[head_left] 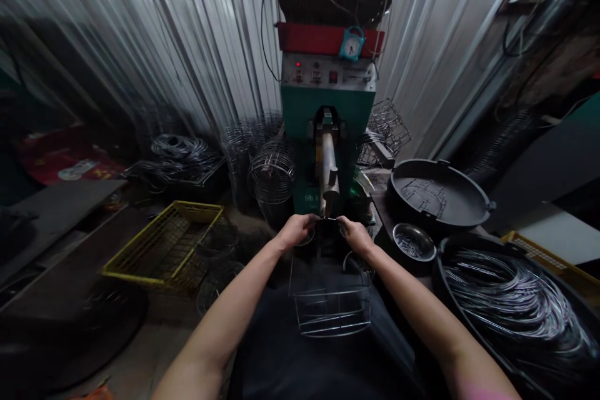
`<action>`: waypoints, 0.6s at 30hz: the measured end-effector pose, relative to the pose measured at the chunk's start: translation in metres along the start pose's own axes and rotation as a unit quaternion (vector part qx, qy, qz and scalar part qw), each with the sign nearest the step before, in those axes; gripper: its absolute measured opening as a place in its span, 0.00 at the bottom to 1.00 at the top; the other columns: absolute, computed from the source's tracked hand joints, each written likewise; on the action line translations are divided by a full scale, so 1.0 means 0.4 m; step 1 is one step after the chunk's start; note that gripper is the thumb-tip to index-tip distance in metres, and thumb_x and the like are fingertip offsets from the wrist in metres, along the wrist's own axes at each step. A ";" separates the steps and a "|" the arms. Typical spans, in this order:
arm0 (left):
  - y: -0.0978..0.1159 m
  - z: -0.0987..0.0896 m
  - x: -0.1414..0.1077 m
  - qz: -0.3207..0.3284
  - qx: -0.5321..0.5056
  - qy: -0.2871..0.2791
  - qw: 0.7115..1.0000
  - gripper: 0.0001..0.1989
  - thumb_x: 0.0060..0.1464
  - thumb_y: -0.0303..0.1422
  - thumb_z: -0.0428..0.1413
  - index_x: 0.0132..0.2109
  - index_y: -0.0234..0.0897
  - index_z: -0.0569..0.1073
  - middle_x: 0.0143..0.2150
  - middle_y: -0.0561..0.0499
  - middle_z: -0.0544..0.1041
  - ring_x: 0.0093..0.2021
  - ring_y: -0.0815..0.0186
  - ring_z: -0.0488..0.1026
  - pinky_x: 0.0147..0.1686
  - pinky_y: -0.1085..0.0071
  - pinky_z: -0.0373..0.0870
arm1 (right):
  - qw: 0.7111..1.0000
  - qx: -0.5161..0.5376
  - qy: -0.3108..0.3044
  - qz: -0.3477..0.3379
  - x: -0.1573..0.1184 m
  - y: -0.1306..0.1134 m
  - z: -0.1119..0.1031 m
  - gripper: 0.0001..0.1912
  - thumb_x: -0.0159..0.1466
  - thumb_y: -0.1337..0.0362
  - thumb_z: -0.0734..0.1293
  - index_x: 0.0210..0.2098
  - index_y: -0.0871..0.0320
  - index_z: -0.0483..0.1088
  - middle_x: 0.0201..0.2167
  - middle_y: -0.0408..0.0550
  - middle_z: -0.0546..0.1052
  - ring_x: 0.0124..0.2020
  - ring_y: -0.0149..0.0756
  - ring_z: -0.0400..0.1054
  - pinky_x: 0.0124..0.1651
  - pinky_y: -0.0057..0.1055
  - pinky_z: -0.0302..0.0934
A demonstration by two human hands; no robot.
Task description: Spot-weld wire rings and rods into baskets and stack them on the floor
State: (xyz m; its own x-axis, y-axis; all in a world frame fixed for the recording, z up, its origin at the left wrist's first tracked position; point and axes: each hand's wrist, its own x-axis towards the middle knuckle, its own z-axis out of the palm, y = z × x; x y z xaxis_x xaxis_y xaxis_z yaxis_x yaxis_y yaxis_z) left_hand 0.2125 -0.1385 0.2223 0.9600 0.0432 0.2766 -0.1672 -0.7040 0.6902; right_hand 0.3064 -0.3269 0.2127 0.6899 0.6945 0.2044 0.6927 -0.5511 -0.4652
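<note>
My left hand (296,231) and my right hand (356,235) are both closed, pinching a thin metal wire frame (334,292) by its far edge, one on each side. This far edge sits right under the tip of a metal electrode arm (329,165) on a green spot welding machine (300,119); whether they touch I cannot tell. The rest of the frame, a basket-like shape of thin rods, extends back toward my lap. A red light glows on the machine's control panel (312,75). What lies directly beneath the far edge is dark.
To the right are a round black pan (469,200) with wire pieces, a metal bowl (407,250) of short pieces and a tub (443,287) of wire rings (520,294). Leftward stand a yellow crate (135,278) and round wire baskets (274,165). Corrugated metal wall (210,31) rises behind.
</note>
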 end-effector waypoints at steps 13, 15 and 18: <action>0.010 -0.014 0.007 -0.046 -0.014 -0.012 0.999 0.13 0.49 0.27 0.48 0.41 0.33 0.73 0.36 0.49 0.77 0.37 0.65 0.72 0.37 0.72 0.67 | 0.999 0.050 -0.021 0.001 0.015 -0.014 -0.015 0.12 0.60 0.66 0.57 0.41 0.53 0.68 0.34 0.46 0.77 0.35 0.35 0.71 0.34 0.24 0.59; 0.012 -0.016 0.009 -0.053 -0.011 -0.016 0.998 0.13 0.49 0.27 0.48 0.41 0.33 0.73 0.36 0.49 0.77 0.37 0.65 0.72 0.37 0.72 0.67 | 0.998 0.059 -0.018 -0.001 0.015 -0.011 -0.011 0.12 0.60 0.67 0.58 0.41 0.53 0.68 0.34 0.46 0.77 0.36 0.35 0.71 0.34 0.24 0.59; 0.016 -0.020 0.012 -0.058 -0.010 -0.020 0.998 0.13 0.49 0.28 0.48 0.40 0.33 0.73 0.36 0.49 0.77 0.37 0.65 0.72 0.37 0.72 0.67 | 0.998 0.067 -0.015 0.001 0.016 -0.005 -0.004 0.12 0.60 0.67 0.58 0.41 0.53 0.68 0.34 0.46 0.77 0.36 0.34 0.71 0.34 0.24 0.59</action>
State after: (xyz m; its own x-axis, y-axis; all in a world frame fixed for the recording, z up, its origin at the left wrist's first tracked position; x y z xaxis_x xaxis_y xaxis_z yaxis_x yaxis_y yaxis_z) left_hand 0.2144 -0.1374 0.2334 0.9812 0.0962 0.1674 -0.0578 -0.6808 0.7302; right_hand 0.3100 -0.3220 0.2163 0.6833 0.7077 0.1794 0.6559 -0.4872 -0.5765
